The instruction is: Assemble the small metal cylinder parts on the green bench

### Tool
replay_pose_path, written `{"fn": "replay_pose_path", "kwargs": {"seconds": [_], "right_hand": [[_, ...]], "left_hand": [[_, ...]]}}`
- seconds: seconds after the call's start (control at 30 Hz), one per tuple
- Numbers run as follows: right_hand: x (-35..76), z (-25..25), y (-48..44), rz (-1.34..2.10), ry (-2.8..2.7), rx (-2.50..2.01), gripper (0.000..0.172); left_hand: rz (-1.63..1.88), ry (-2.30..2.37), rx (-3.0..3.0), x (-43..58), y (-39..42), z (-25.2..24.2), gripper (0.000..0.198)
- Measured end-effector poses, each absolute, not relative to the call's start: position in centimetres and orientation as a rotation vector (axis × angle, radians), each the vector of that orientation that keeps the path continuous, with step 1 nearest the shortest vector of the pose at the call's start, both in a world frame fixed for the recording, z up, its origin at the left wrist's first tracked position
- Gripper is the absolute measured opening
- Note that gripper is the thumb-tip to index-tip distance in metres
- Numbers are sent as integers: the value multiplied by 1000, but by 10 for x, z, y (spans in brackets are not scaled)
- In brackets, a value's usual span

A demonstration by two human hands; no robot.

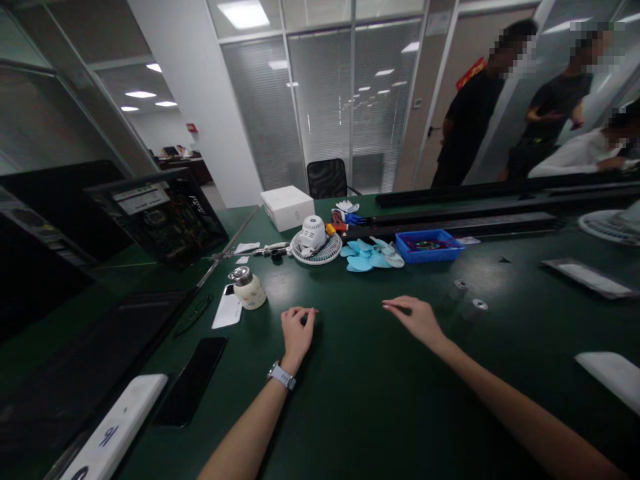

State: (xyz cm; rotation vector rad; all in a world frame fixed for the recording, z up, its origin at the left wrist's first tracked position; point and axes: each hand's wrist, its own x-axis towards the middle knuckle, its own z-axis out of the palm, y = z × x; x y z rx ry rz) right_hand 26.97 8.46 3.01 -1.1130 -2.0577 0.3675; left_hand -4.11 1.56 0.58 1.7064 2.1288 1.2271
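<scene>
My left hand (297, 331) rests on the dark green table (370, 393) with its fingers curled under and nothing visible in them; a watch sits on that wrist. My right hand (416, 318) lies on the table with fingers stretched toward the left, holding nothing. Beyond the hands lie a white fan motor on a round grille (315, 243) and light blue fan blades (371, 256). A blue tray (429, 245) with small parts stands to their right. A small cream jar with a metal lid (247, 288) stands to the left of my left hand.
A white phone (227, 311) and a black phone (193, 387) lie at the left, beside an open computer case (160, 217). A white box (287, 207) and gloves (347, 212) sit farther back. Two small metal cylinders (470, 300) stand at the right. Three people stand beyond long black rails (500, 200).
</scene>
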Motion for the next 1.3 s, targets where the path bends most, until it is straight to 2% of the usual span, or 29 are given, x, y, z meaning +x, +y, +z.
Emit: {"fn": "replay_pose_path", "kwargs": {"seconds": [0.2,0.43,0.8,1.3], "right_hand": [[402,36,92,-81,-1826,-1421,31],[413,29,81,-305,-1795,-1686,33],[415,19,79,-402,-1779,-1735,33],[405,35,74,-388,-1689,-1919,34]], "left_hand": [[1218,2136,1699,-42,18,4,29],[1221,2144,1695,-43,17,5,30],[1229,2156,1693,-39,16,7,26],[1210,2155,1701,-42,18,3,28]]}}
